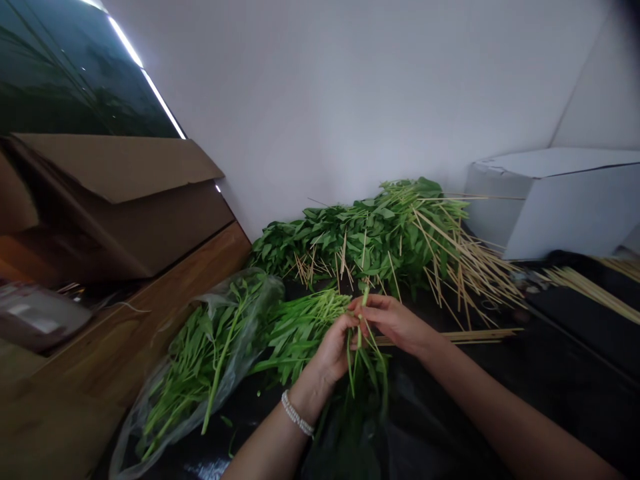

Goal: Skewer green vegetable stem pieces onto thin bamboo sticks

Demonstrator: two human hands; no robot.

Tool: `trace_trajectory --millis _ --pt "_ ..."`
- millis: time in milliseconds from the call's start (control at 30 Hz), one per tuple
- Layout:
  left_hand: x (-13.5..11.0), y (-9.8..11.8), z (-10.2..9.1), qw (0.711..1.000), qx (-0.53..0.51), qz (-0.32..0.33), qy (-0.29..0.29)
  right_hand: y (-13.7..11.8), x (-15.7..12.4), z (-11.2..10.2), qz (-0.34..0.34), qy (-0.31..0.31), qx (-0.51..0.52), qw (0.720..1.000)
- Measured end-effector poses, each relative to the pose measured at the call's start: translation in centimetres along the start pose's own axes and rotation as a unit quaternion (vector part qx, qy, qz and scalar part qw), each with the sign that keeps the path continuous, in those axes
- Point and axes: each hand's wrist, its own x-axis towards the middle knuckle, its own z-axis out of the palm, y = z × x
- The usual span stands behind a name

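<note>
My left hand [334, 348], with a bead bracelet on the wrist, and my right hand [395, 321] meet in the middle and both pinch one small bunch of green leafy stems [364, 363], which hangs down between them. A pile of loose green stems [300, 323] lies just left of my hands. Behind them is a large heap of leafy greens on wooden skewers [380, 233].
A clear plastic bag of greens [210, 353] lies at the left on the dark surface [500, 387]. Loose bamboo skewers [480, 273] fan out to the right. A white box [555, 200] stands at the back right, a cardboard box [125, 200] on the wooden ledge at the left.
</note>
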Motion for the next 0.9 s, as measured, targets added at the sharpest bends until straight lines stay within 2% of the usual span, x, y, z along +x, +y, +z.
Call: trace_trajectory --millis 167,233,333,433,533,633,700,733,767,800,833,900 --pt "-0.7 1.4 0.2 0.992 -0.062 -0.005 -0.114 -0.5 0.5 -1.7 -0.015 0.048 0.072 0.996" --pt "-1.2 2.1 0.3 0.987 -0.076 0.003 -0.14 -0.6 0.8 -2.6 -0.016 0.065 0.093 0.993" --pt "-1.7 2.6 0.2 0.985 -0.089 0.023 -0.145 0.0 1.0 -3.4 0.008 0.069 0.105 0.992" --pt "-2.0 3.1 0.3 0.987 -0.097 0.042 -0.124 1.1 1.0 -3.5 0.04 0.06 0.101 0.992" --pt "-2.7 4.9 1.0 0.985 -0.105 0.066 -0.124 1.9 1.1 -3.5 0.055 0.054 0.096 0.992" --pt "-3.8 8.1 2.4 0.984 -0.03 0.094 -0.148 2.1 1.1 -3.9 0.054 0.05 0.094 0.993" --pt "-4.4 10.1 3.1 0.975 0.126 0.115 -0.141 2.0 1.0 -4.0 0.051 0.047 0.093 0.993" --pt "-4.5 10.7 3.3 0.956 0.233 0.128 -0.124 1.9 1.0 -4.1 0.049 0.044 0.093 0.993" --pt "-4.4 11.0 3.4 0.921 0.348 0.148 -0.094 1.8 1.0 -4.1 0.047 0.041 0.092 0.994" --pt "-4.2 10.8 3.2 0.867 0.464 0.174 -0.053 1.7 1.0 -4.1 0.043 0.039 0.093 0.994" --pt "-3.8 10.4 2.8 0.796 0.571 0.2 -0.005 1.6 0.9 -4.1 0.039 0.036 0.093 0.994" --pt "-2.8 8.6 1.6 0.632 0.731 0.24 0.089 1.3 0.9 -4.1 0.03 0.029 0.094 0.995"
